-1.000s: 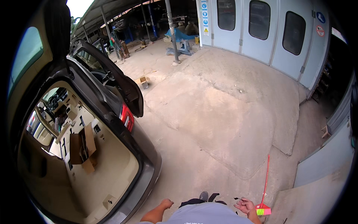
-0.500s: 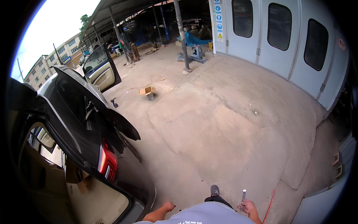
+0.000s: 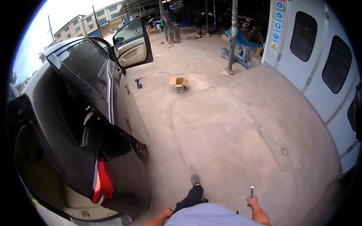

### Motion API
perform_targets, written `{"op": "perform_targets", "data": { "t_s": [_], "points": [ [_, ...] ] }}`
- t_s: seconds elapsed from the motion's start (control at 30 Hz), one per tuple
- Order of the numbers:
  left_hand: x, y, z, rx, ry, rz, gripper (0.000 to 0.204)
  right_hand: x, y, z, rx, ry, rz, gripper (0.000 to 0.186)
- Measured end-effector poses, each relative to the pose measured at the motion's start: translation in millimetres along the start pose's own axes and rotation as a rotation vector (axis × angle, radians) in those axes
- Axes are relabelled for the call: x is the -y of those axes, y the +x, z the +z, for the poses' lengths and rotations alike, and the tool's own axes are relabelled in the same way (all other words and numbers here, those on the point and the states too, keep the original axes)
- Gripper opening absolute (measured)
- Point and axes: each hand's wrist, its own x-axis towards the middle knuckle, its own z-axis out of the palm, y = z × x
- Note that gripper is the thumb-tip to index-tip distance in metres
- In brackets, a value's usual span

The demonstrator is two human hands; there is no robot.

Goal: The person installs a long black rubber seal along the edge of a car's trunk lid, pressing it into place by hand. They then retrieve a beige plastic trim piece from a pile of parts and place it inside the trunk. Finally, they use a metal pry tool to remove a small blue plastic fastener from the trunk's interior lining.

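My right hand [image 3: 252, 201] is closed round a slim grey metal tool [image 3: 252, 191] with a bright tip, held upright at my right side. Its exact kind is too small to tell. My left hand [image 3: 167, 213] hangs low at my left with its fingers curled in, and nothing shows in it. The nearest thing to that hand is the rear of a dark car [image 3: 128, 192], with a red tail light [image 3: 102, 180] at its corner. The car's front door [image 3: 132, 52] stands wide, and its rear opening shows a beige interior edge.
Ahead on the concrete floor [image 3: 218, 143] are a cardboard box [image 3: 180, 83] and a cordless drill [image 3: 139, 83]. A thin cable lies beyond them. Pale blue panelled doors [image 3: 298, 67] line the right. A post [image 3: 233, 34] rises near a blue sheet [image 3: 245, 38].
My view has swung left and moved forward along the car. The box, drill and car door appear nearer. The tool is still in my right hand.
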Motion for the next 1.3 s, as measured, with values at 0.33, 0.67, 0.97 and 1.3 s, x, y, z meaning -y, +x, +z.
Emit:
{"op": "perform_targets", "data": {
  "t_s": [0.33,0.67,0.97,1.3],
  "points": [
    [-115,166,-224,-0.141,0.043,-0.02,0.045,117,138,114,0.182,-0.665,-0.489,0.025],
    [-317,321,-434,-0.186,-0.234,0.12,0.045,394,306,187,0.53,-0.983,-0.923,0.027],
    [-313,334,-606,-0.268,-0.367,-0.073,0.042,777,418,238,0.445,-0.462,-0.072,0.025],
    [-290,490,-717,-0.209,-0.522,-0.255,0.042,1163,473,392,0.346,-0.181,-0.271,0.008]
  ]
}}
